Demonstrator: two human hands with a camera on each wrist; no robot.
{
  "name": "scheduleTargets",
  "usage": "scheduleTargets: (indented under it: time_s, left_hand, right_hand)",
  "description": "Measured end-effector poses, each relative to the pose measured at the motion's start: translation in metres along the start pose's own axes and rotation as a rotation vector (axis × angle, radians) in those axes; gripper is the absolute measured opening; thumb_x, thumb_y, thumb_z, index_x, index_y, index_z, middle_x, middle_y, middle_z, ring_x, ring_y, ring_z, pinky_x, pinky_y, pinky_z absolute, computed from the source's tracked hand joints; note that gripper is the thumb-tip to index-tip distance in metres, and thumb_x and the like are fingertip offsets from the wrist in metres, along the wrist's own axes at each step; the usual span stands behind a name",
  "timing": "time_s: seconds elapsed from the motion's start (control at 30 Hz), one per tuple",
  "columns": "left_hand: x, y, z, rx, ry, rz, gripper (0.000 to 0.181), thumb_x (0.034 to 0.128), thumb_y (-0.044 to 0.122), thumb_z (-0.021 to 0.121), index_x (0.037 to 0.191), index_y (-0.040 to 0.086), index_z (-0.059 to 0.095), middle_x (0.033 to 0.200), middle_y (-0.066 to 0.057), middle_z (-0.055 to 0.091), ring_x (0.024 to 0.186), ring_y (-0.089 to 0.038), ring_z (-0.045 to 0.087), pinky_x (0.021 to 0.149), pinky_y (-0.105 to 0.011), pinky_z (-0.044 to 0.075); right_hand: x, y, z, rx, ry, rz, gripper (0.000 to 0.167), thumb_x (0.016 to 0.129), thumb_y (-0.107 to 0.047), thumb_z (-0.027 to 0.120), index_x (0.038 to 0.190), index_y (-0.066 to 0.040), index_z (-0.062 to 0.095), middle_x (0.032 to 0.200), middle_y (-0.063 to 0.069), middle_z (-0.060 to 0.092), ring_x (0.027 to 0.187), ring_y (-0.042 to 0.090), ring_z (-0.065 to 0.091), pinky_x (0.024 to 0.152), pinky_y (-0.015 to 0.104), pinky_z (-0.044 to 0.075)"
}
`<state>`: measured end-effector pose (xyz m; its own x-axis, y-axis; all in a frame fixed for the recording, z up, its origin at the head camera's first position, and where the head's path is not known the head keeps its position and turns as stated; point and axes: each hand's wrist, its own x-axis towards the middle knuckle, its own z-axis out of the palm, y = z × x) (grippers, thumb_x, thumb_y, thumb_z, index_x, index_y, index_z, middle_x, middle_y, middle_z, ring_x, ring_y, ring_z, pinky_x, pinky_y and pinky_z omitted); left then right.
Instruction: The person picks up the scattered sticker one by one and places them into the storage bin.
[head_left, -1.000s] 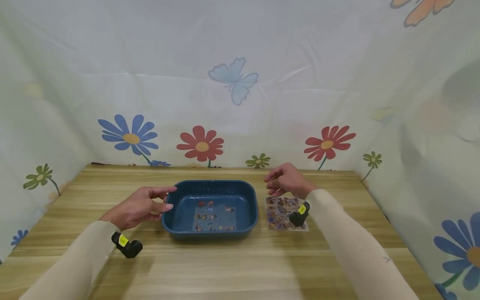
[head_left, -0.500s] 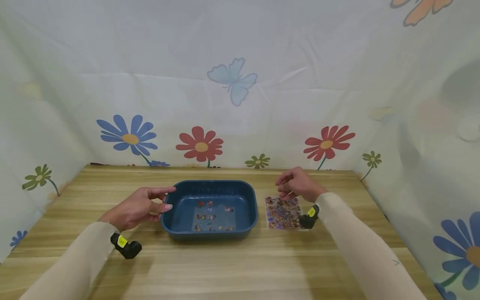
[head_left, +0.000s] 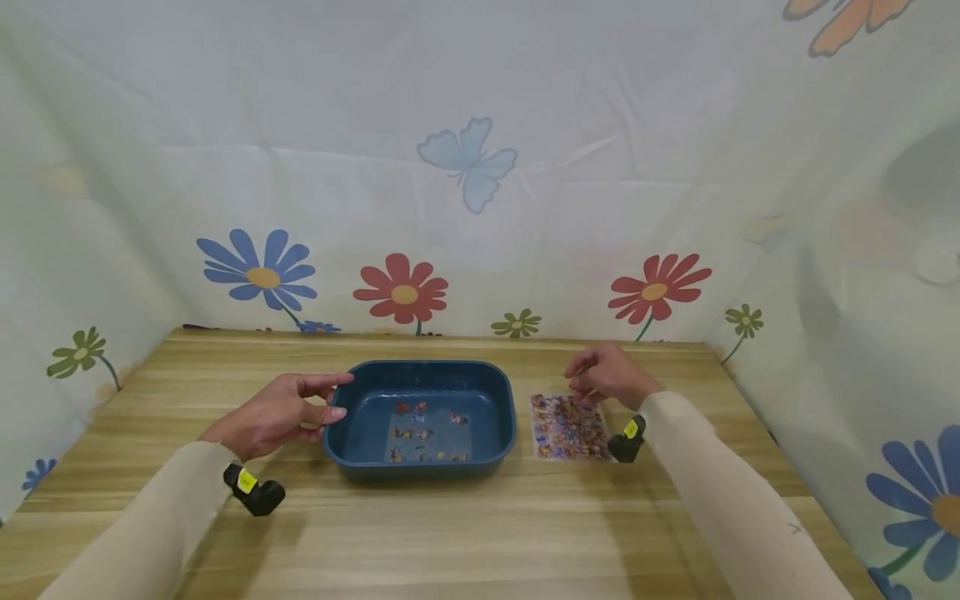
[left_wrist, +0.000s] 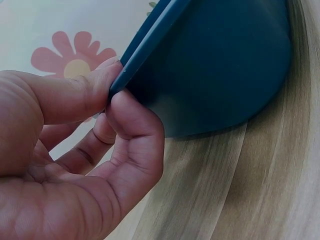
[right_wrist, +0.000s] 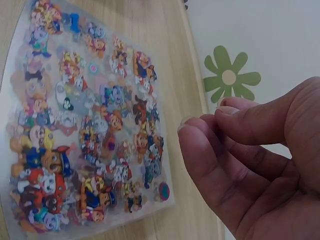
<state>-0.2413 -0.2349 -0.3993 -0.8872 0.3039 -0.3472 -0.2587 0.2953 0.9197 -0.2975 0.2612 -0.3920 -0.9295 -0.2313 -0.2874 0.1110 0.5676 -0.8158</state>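
A dark blue rectangular basin [head_left: 420, 473] stands on the table. My left hand [head_left: 273, 417] pinches its left rim between thumb and fingers; the left wrist view shows the thumb [left_wrist: 75, 97] on one side of the wall and a bent finger on the other. In the basin lies a clear sheet [head_left: 450, 437] with a few colourful cartoon stickers. To the basin's right are clear sheets of cartoon dog stickers [head_left: 566, 429], apparently stacked. My right hand [head_left: 611, 375] hovers by their far edge, fingers loosely bent; nothing shows between the fingertips [right_wrist: 192, 145].
The wooden table [head_left: 420, 542] meets a pale cloth backdrop [head_left: 585, 208] printed with flowers and a butterfly at the back and sides. A black wrist camera [head_left: 255, 492] sits on each cream sleeve. The right one [head_left: 627, 440] hangs beside the sticker sheets.
My right hand has moved right and slightly nearer, from beside the basin to the far right part of the sticker sheets. The left hand and basin have stayed put.
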Motion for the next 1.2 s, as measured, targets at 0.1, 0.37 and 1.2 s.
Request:
scheduleTargets:
  time_s: [0.1,0.37,1.2]
  left_hand:
    - [0.001,-0.001,0.0,0.005,0.005,0.0,0.077,0.0941,0.014,0.077,0.161,0.012,0.04,0.12,-0.012,0.045,0.078,-0.019,0.057,0.068,-0.026,0.053]
    - [0.0,0.0,0.0,-0.011,-0.003,0.005,0.077,0.094,0.013,0.077,0.161,0.011,0.039,0.119,-0.012,0.044,0.079,-0.018,0.057,0.068,-0.025,0.053]
    - [0.0,-0.002,-0.002,-0.012,-0.009,0.011,0.077,0.0943,0.014,0.077,0.161,0.011,0.039,0.118,-0.012,0.044,0.078,-0.018,0.057,0.067,-0.025,0.052]
  right_hand:
    - [0.0,0.002,0.0,-0.018,0.013,-0.008,0.026,0.098,0.001,0.064,0.121,0.012,0.066,0.106,0.028,0.071,0.084,0.029,0.074,0.082,0.045,0.064]
    - [-0.001,0.006,-0.002,-0.081,0.065,-0.011,0.023,0.094,0.005,0.066,0.115,0.013,0.068,0.102,0.024,0.071,0.084,0.026,0.072,0.082,0.045,0.064]
    - [0.006,0.019,0.008,-0.533,0.169,-0.059,0.007,0.092,-0.004,0.072,0.097,-0.004,0.077,0.097,0.011,0.073,0.09,0.024,0.066,0.084,0.042,0.057]
